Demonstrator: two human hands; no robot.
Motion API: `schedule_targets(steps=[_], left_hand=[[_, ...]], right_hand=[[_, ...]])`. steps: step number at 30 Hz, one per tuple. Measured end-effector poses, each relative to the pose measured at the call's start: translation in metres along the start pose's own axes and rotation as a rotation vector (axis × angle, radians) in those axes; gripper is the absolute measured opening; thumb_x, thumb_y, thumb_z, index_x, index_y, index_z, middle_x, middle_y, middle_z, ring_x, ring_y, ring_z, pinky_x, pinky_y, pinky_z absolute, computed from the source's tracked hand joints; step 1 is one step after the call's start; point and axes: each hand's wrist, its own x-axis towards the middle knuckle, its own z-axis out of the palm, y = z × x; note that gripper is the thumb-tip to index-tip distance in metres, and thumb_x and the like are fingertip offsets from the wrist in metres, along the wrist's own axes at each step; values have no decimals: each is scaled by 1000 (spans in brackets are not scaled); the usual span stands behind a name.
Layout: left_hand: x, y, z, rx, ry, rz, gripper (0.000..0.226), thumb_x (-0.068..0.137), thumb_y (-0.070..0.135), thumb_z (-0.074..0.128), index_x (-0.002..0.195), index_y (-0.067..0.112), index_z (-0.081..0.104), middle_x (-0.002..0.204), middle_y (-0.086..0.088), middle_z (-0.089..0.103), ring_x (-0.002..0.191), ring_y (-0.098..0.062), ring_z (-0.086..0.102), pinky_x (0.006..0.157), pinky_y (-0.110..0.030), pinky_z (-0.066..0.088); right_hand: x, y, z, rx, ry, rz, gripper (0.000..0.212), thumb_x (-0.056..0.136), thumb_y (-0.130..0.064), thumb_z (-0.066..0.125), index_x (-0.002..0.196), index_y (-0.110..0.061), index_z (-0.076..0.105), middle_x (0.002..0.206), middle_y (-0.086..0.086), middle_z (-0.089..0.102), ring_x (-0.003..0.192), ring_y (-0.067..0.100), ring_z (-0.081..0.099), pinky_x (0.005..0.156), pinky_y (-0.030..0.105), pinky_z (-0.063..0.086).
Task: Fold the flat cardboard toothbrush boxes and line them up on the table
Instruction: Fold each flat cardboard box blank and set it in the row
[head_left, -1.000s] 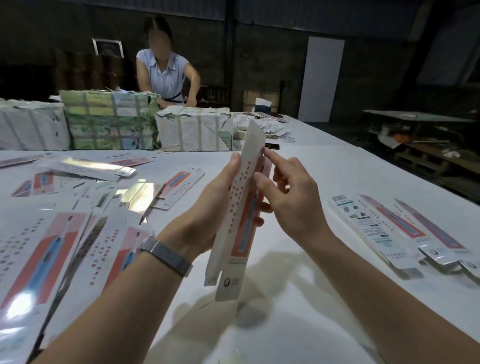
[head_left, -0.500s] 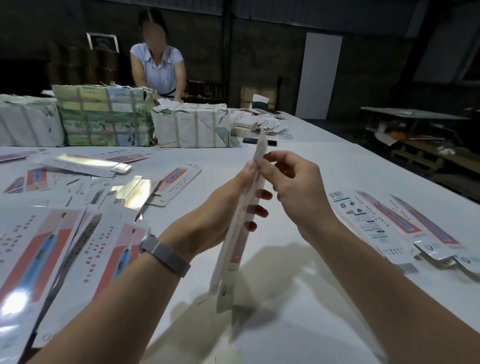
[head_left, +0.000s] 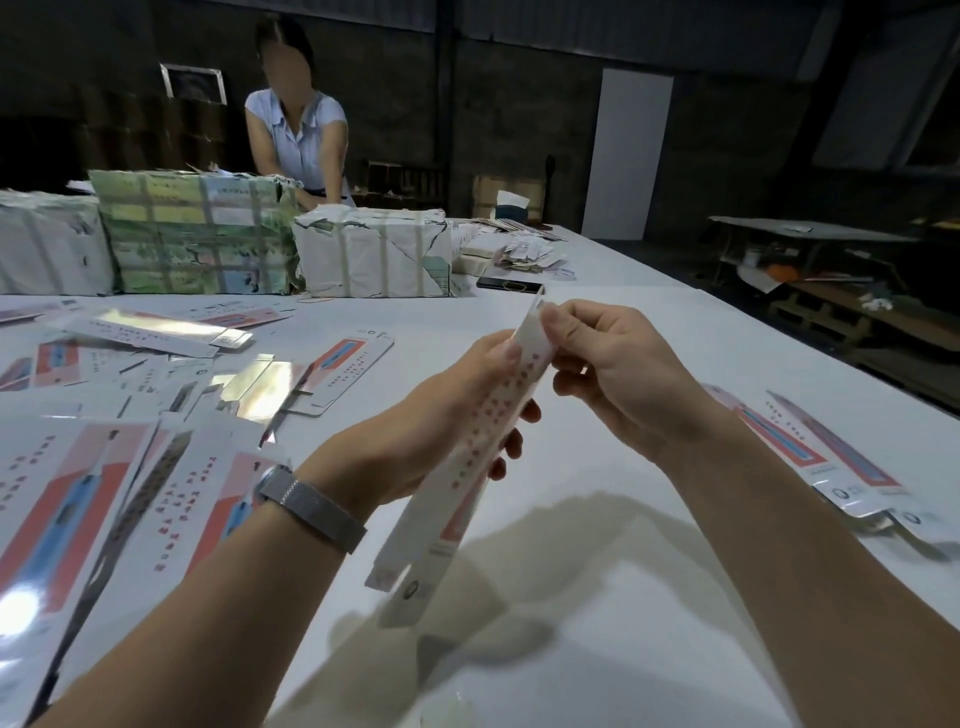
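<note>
While left hand (head_left: 447, 415) grips the long white-and-red printed cardboard toothbrush box (head_left: 480, 447) mid-length, right hand (head_left: 618, 364) pinches its top flap: crease squarely, tuck fully.

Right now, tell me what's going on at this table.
A person is folding a toothbrush box held above the white table. The left hand grips its middle while the right hand pinches the top flap. Flat unfolded boxes lie scattered at the left, and folded boxes sit lined up at the right. Across the table, another person works behind wrapped bundles.
</note>
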Motion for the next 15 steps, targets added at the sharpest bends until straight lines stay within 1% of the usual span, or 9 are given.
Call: schedule_targets(steps=[1,3,4,6,7,9,11,14,15], left_hand=[[0,-1,2,-14,33,15,52,88,62,42,129,30,51,98,-8,62,72,-18,59,65,-31,52],[2,-3,5,-54,95,35,54,88,58,47,135,32,46,97,-9,60,72,-21,58,61,-34,51],[3,-4,6,-78,116,40,57,87,57,51,139,34,43,95,-8,61,72,-21,58,60,-34,51],[5,-6,8,-107,181,56,66,84,55,59,144,40,35,92,-2,67,72,-16,62,59,-31,52],[6,-6,8,-93,229,69,70,82,54,63,145,42,34,94,2,70,74,-12,64,60,-28,52],[9,-8,9,-74,313,101,76,78,51,70,144,39,36,99,5,72,78,-7,67,64,-27,51],[11,-9,9,-98,363,132,74,78,47,77,140,36,39,101,6,73,83,-7,70,68,-29,53],[10,-10,8,-84,425,180,74,78,42,80,138,33,37,104,4,74,89,-10,72,69,-25,55],[10,-10,8,-89,419,174,71,80,40,77,138,33,37,103,4,74,88,-13,72,69,-28,57]], right_hand=[[0,0,1,10,10,5,30,90,-35,59,80,-8,67,86,12,46,71,25,35,55,21,40],[1,2,3,13,53,-17,29,95,-31,58,80,-6,65,79,11,44,66,16,39,56,21,41],[1,4,4,0,85,-39,29,97,-29,58,81,-6,65,73,9,45,64,13,40,56,22,41],[2,7,6,-27,149,-89,26,97,-29,60,81,-9,63,66,0,50,63,13,44,57,23,43],[3,9,8,-41,178,-113,22,96,-30,62,83,-12,62,67,-2,53,63,13,46,57,23,44],[3,13,12,-78,204,-136,11,94,-31,66,93,-22,60,80,-1,62,68,13,55,59,22,48],[3,17,17,-73,190,-140,16,93,-28,68,105,-30,58,96,6,65,77,13,62,60,22,50],[2,20,21,-23,193,-164,27,95,-21,66,118,-32,59,95,10,64,75,13,64,58,25,49],[2,19,20,-5,175,-165,27,95,-20,65,120,-31,61,96,12,64,75,15,64,58,27,49]])
